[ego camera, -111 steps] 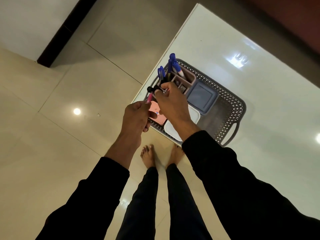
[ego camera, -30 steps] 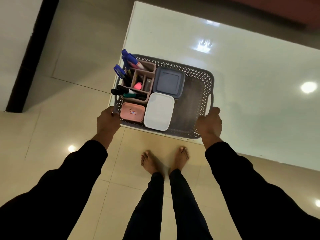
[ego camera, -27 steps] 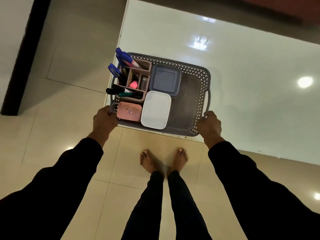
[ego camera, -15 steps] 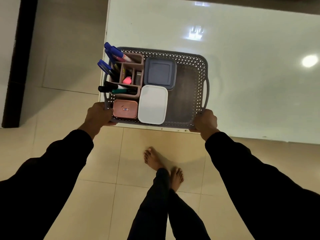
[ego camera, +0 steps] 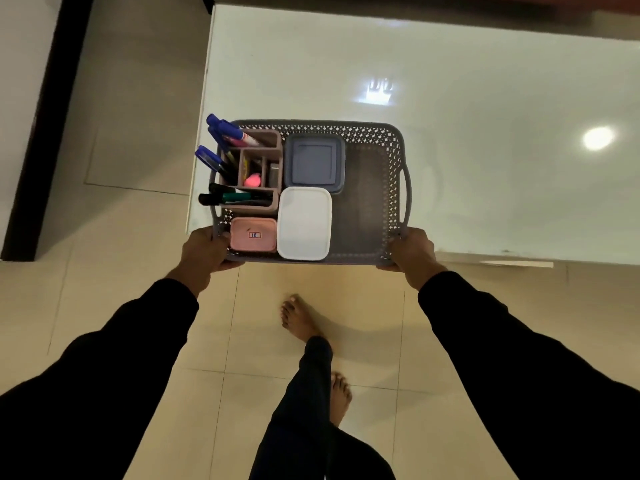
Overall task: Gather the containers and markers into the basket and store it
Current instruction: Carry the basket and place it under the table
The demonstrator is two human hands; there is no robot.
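Note:
A grey perforated basket (ego camera: 377,140) is over the near left corner of the white table (ego camera: 450,150). My left hand (ego camera: 204,252) grips its near left corner and my right hand (ego camera: 412,252) grips its near right corner. Inside stand a brown divided holder (ego camera: 273,142) with several blue, black and green markers (ego camera: 225,131), a pink container (ego camera: 252,234), a white lidded container (ego camera: 304,223) and a grey-blue lidded container (ego camera: 314,162). The basket's right half is bare.
The glossy white table spreads to the right and back, with light reflections on it. Beige tiled floor (ego camera: 114,220) lies to the left and below, where my bare feet (ego camera: 298,318) stand. A dark skirting strip (ego camera: 45,116) runs along the left wall.
Both hands left the markers and took hold of the basket's near corners. The basket has turned square to me and come toward the table's near edge; one foot has stepped forward.

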